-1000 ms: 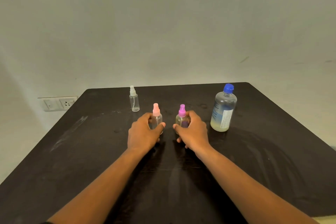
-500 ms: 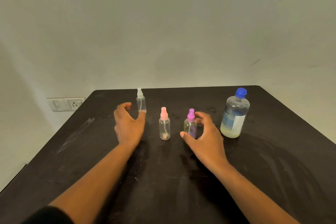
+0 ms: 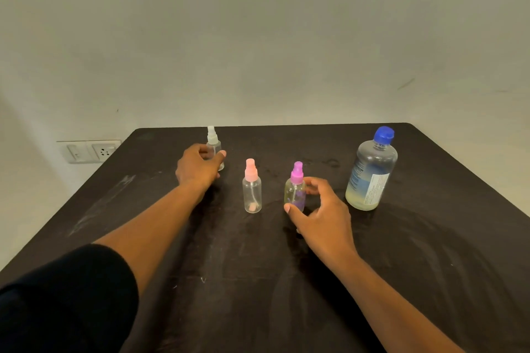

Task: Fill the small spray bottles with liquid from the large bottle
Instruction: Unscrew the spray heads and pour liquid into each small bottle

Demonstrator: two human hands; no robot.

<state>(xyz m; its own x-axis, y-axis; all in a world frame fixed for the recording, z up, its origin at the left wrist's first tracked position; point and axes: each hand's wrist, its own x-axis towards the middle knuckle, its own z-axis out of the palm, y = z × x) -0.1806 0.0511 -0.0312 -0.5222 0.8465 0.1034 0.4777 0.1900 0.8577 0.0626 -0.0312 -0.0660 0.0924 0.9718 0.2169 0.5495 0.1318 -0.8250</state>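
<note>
In the head view all three small bottles are capped and look unfilled, so filling seems not begun: the left hand (image 3: 198, 167) curls round the white-capped bottle (image 3: 213, 149) mid-frame, the right hand (image 3: 321, 209) cups spread beside the purple-capped bottle (image 3: 295, 189), the pink-capped bottle (image 3: 251, 189) between, the large bottle (image 3: 371, 172) closed at right.

Pink cap (image 3: 250, 170), magenta cap (image 3: 297, 172), blue cap (image 3: 384, 135) (black table (image 3: 430, 266)).

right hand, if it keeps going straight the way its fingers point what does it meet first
Most likely the purple-capped spray bottle: the right hand is cupped round it, thumb and fingers either side. Actual contact is unclear from this view.
</note>
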